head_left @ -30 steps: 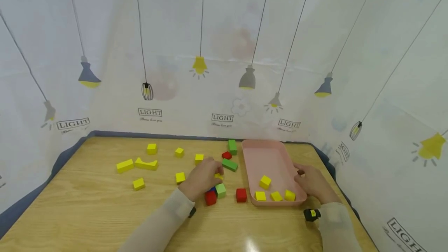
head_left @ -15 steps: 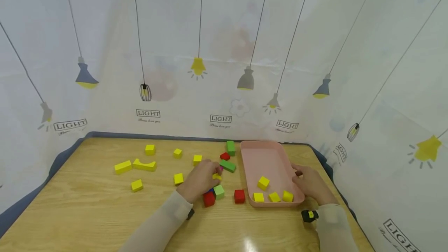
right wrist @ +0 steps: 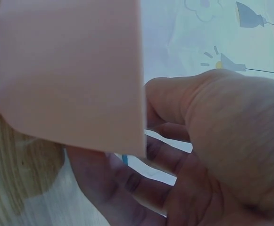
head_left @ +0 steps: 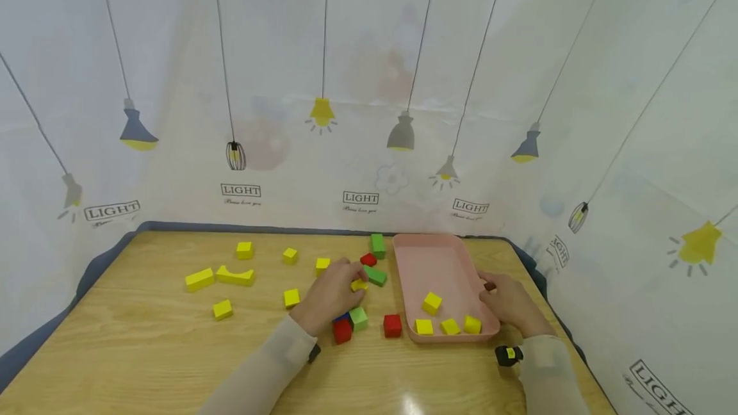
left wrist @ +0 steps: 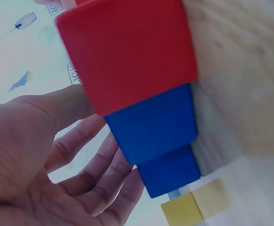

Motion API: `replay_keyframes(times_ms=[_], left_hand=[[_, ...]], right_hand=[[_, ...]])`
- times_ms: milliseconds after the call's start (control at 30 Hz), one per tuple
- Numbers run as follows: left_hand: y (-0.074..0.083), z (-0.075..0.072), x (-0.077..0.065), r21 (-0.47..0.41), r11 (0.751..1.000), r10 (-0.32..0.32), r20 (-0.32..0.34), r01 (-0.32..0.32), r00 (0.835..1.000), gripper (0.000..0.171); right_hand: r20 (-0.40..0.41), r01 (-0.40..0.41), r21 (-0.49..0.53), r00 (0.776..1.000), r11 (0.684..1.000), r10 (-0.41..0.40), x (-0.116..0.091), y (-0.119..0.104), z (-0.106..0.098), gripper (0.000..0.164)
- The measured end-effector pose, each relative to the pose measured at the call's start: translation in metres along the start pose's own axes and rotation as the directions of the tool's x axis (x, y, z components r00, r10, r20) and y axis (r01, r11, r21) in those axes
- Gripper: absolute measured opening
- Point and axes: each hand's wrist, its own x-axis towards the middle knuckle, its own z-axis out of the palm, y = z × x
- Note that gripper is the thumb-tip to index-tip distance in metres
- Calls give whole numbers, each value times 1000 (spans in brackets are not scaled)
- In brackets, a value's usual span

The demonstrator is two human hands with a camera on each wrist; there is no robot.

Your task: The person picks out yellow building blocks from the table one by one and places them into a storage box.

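Head view: light is soft and even, moderately dim, shadows kept faint. One small glare spot (head_left: 410, 404) is thrown on the surface (head_left: 144, 344), off the near end of the tray (head_left: 426, 268). Backdrop (head_left: 277, 31) behind the tray is rendered greyish; wide-angle stretch is seen well out to either side of it. Wrist views: backdrop is washed out, bluish; surface grain is blurred, tray rendered soft.

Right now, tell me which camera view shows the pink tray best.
The head view: it shows the pink tray nearly whole, floor and rim, with four yellow blocks inside. The right wrist view gives only a close, cropped stretch of wall. In the left wrist view I cannot identify it for certain.
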Motion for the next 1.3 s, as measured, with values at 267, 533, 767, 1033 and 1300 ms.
replay_keyframes(times_ms=[267, 533, 767, 1033, 1300], left_hand=[[13, -4, 1, 9, 999, 38, -66, -37, 997, 23], [27, 3, 6, 8, 997, 82, -126, -82, 989, 24], [45, 9, 15, 14, 991, 134, -120, -133, 984, 23], [64, 17, 24, 10, 994, 112, -86, -112, 990, 19], [79, 22, 32, -38, 996, 77, -20, -78, 997, 20]], right_hand=[[0, 19, 15, 1000, 1000, -19, -1, -1, -1, 53], [8, -5, 14, 1000, 1000, 4, -3, -2, -2, 54], [1, 22, -19, 1000, 1000, -22, -3, -4, -2, 49], [-69, 35, -92, 997, 995, -41, -6, -6, -7, 45], [-197, 32, -146, 978, 989, -61, -5, -7, -9, 30]])
